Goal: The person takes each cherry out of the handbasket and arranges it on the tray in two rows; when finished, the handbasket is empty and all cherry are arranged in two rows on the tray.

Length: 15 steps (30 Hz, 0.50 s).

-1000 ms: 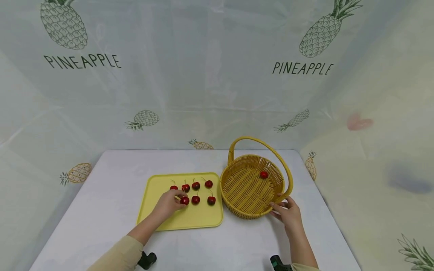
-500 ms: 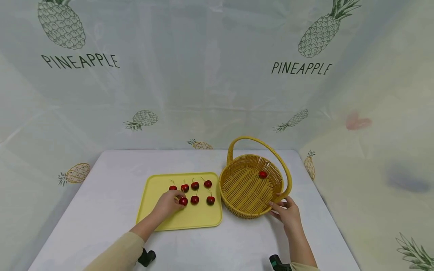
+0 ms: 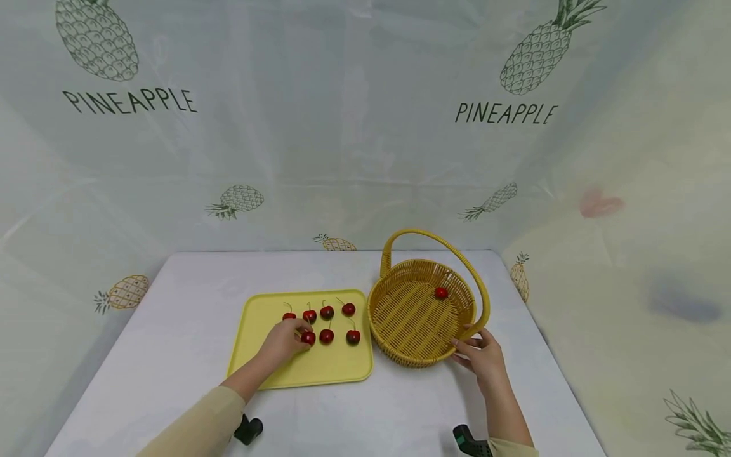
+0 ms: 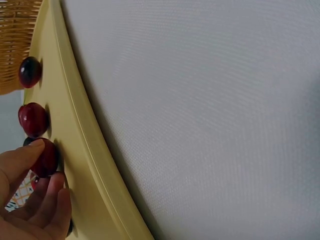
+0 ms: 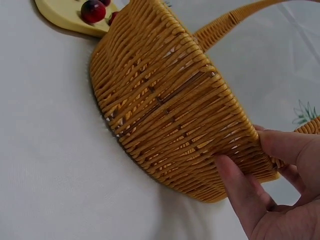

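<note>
Thumb and fingers of my left hand (image 3: 281,344) pinch a dark red cherry (image 4: 46,159) at the front row of a yellow tray (image 3: 337,373). The held cherry stays low, close over the tray's surface. Beside it in that row lie a second cherry (image 3: 327,336) and a darker one (image 3: 353,337). My right hand (image 3: 484,360) grips the rim of a round woven basket (image 5: 165,115) at the near base of its handle, thumb on the outer wall. Inside the basket, toward the back, rests a single bright red cherry (image 3: 441,293).
Several stemmed cherries form a back row on the tray, among them one at its right end (image 3: 348,309). Tray and basket stand side by side on a white table (image 3: 411,406). A pineapple-print sheet (image 3: 354,127) hangs behind the table.
</note>
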Motion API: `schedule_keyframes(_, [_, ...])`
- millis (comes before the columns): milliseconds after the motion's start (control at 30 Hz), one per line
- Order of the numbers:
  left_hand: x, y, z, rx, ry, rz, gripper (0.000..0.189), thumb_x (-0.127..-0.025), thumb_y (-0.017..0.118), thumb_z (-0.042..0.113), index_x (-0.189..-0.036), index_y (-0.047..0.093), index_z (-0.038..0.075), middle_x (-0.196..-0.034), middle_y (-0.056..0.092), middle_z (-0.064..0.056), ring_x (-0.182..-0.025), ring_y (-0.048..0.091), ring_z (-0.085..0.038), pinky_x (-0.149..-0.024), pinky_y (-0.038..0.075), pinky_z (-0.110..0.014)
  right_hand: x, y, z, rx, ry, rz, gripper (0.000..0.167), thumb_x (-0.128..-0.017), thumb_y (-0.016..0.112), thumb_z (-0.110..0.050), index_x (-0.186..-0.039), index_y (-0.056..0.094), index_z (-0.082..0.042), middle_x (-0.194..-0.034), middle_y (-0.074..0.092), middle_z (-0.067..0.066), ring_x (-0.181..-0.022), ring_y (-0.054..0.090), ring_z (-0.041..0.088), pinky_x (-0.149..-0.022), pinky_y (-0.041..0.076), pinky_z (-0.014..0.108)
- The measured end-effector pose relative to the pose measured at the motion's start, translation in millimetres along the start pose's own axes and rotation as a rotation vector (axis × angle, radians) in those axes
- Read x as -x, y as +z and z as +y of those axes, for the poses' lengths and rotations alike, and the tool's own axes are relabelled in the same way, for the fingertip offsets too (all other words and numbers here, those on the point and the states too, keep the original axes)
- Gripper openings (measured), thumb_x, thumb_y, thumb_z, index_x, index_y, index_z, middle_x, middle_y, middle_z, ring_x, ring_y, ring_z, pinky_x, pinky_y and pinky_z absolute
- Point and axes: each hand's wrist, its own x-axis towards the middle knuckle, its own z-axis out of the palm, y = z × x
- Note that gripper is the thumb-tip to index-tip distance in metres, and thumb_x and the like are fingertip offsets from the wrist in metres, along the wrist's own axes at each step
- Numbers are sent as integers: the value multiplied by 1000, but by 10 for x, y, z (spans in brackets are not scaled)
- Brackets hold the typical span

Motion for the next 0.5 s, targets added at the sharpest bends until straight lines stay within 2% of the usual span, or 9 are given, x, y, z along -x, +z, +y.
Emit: schedule_keyframes(500, [17, -42, 35, 2, -6, -34, 28, -73, 84, 1, -97, 72, 9, -88, 64, -2, -77, 59, -17, -69, 50, -35, 30, 6, -29, -8, 16, -1, 58, -89, 70, -1, -139, 41, -1, -111, 44, 19, -84, 69, 22, -77, 56, 40])
